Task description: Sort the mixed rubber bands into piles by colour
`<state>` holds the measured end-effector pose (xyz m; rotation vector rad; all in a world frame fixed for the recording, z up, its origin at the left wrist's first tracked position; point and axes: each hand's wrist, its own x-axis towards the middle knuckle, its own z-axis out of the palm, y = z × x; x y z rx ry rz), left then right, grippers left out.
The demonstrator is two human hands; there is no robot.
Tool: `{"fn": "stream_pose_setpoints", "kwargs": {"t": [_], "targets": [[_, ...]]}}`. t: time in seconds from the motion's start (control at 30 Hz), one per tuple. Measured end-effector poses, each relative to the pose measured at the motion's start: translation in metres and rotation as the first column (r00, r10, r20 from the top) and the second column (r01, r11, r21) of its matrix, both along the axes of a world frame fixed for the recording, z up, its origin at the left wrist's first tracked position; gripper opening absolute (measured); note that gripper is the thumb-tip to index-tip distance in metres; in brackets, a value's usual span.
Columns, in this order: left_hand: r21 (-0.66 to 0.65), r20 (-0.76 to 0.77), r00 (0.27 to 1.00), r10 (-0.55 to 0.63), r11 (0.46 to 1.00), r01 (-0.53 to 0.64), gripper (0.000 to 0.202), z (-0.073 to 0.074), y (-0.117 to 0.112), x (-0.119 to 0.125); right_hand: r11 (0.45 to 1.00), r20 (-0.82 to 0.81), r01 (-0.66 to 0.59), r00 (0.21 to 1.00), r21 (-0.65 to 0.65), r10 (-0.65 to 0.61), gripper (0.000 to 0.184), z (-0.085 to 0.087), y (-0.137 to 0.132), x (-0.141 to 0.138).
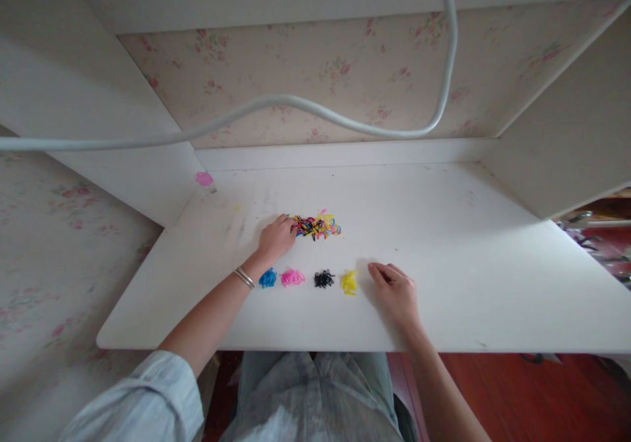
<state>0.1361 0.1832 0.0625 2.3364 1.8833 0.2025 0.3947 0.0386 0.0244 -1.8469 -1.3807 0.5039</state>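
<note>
A mixed heap of small rubber bands (316, 226) in black, yellow, pink and blue lies mid-table. My left hand (279, 237), with bracelets at its wrist, reaches to the heap's left end; its fingers are pinched on bands there. Nearer to me is a row of single-colour piles: blue bands (267, 278), pink bands (292, 277), black bands (324, 279) and yellow bands (348, 283). Just right of the yellow pile, my right hand (396, 291) hovers or rests with thumb and fingers pressed together. Whatever its fingertips hold is too small to see.
The white table (468, 264) has side panels and a raised back edge. A thick white cable (296, 102) hangs across the upper view. A pink patch (204, 179) marks the back left corner. Various items (599, 248) stand beyond the right panel.
</note>
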Motion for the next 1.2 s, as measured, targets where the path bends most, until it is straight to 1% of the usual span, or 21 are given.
{"fn": "stream_pose_setpoints", "kwargs": {"t": [0.17,0.37,0.53,0.63,0.73,0.87,0.93,1.0,1.1,1.2], "targets": [[0.012,0.013,1.000,-0.003,1.000,0.003,0.031,-0.001,0.000,0.000,1.000,-0.003,-0.010,1.000,0.002,0.010,0.040,0.001,0.000,0.000],[0.055,0.087,0.996,0.014,0.998,-0.019,0.029,-0.001,0.000,-0.003,1.000,0.007,-0.019,1.000,-0.014,0.020,0.038,0.003,0.000,-0.001],[0.115,0.182,0.983,0.033,0.992,-0.055,0.027,0.003,-0.003,-0.012,1.000,0.015,-0.025,1.000,-0.020,0.025,0.039,0.003,0.000,-0.002],[0.155,0.240,0.970,0.042,0.985,-0.081,0.026,0.008,-0.011,-0.021,0.999,0.026,-0.028,0.999,-0.032,0.029,0.040,0.003,-0.001,-0.002],[0.179,0.286,0.957,0.050,0.978,-0.105,0.026,0.016,-0.026,-0.032,0.998,0.045,-0.037,0.998,-0.049,0.039,0.041,0.003,-0.002,-0.002],[0.187,0.353,0.934,0.052,0.974,-0.125,0.028,0.026,-0.062,-0.050,0.997,0.086,-0.041,0.995,-0.064,0.046,0.040,0.002,-0.003,-0.003],[0.175,0.381,0.921,0.081,0.972,-0.158,0.029,0.027,-0.084,-0.063,0.997,0.098,-0.041,0.994,-0.073,0.048,0.041,0.002,-0.003,-0.003],[0.144,0.375,0.916,0.141,0.967,-0.208,0.030,0.024,-0.105,-0.078,0.996,0.108,-0.042,0.993,-0.076,0.050,0.042,0.002,-0.003,-0.004],[0.103,0.271,0.932,0.240,0.956,-0.276,0.031,0.014,-0.131,-0.103,0.996,0.131,-0.046,0.990,-0.076,0.056,0.042,0.002,-0.004,-0.005],[0.084,0.055,0.950,0.306,0.947,-0.310,0.031,0.005,-0.148,-0.124,0.996,0.136,-0.043,0.989,-0.077,0.053,0.041,0.001,-0.005,-0.006]]}}
